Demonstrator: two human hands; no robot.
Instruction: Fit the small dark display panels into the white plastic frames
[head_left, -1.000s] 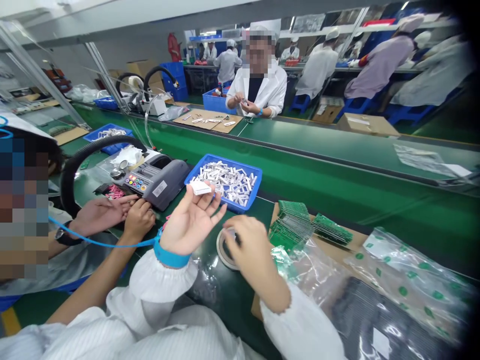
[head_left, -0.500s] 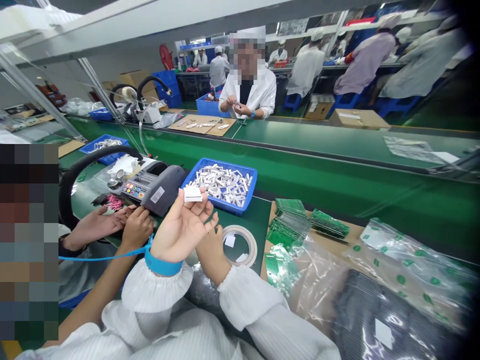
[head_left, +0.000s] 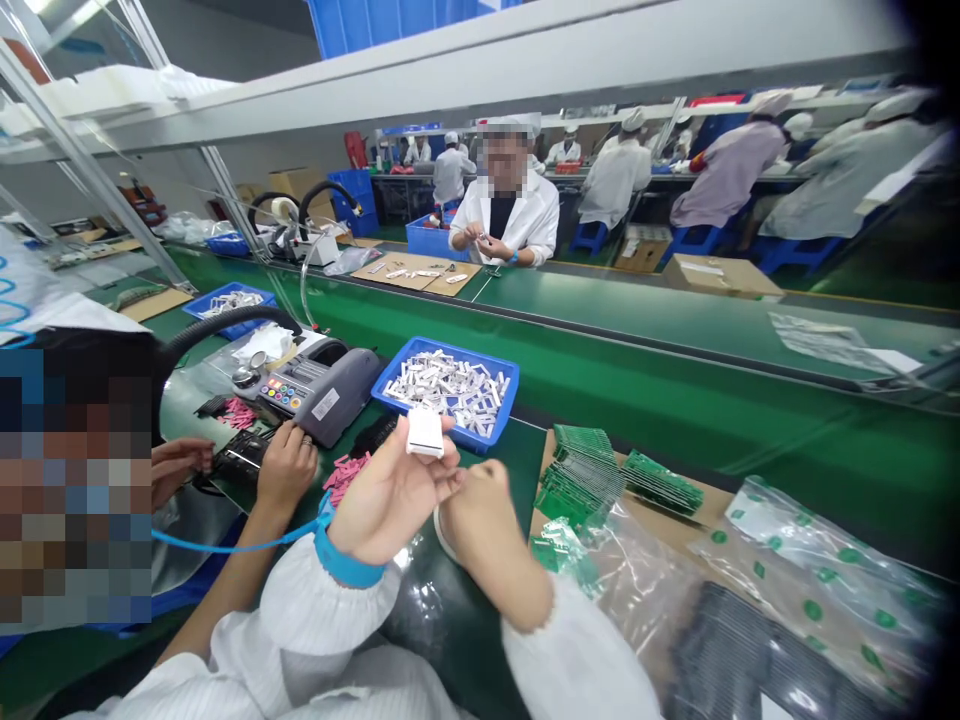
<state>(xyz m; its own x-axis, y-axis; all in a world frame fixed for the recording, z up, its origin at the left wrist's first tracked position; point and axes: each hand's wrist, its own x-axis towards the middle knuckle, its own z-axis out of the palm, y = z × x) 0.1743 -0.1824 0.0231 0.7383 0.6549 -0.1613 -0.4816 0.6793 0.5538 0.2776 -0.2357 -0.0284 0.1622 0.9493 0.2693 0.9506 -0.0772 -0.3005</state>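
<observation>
In my left hand [head_left: 390, 505], palm up with a blue wrist strap on it, a small white rectangular piece [head_left: 425, 430] is held between thumb and fingers. A thin dark line runs along its near edge. My right hand [head_left: 484, 520] is closed, fingers curled, close beside the left fingertips; what it pinches, if anything, I cannot make out. Behind the right hand a tape roll [head_left: 444, 537] is mostly hidden, only its pale rim showing. Just beyond my hands stands a blue bin [head_left: 512, 400] of white plastic parts [head_left: 450, 388].
Pink pieces [head_left: 345, 478] lie left of my left hand, near a grey tape dispenser [head_left: 341, 395]. A co-worker's hand [head_left: 289, 465] is beside a black object [head_left: 244, 457]. Green circuit boards [head_left: 581, 470] and plastic bags [head_left: 637, 570] lie to the right. A shelf beam [head_left: 450, 70] crosses overhead.
My right hand has come out from behind the left and moved right, over the tape roll. The white piece is tilted so more of its broad face shows. The co-worker's hands have moved apart.
</observation>
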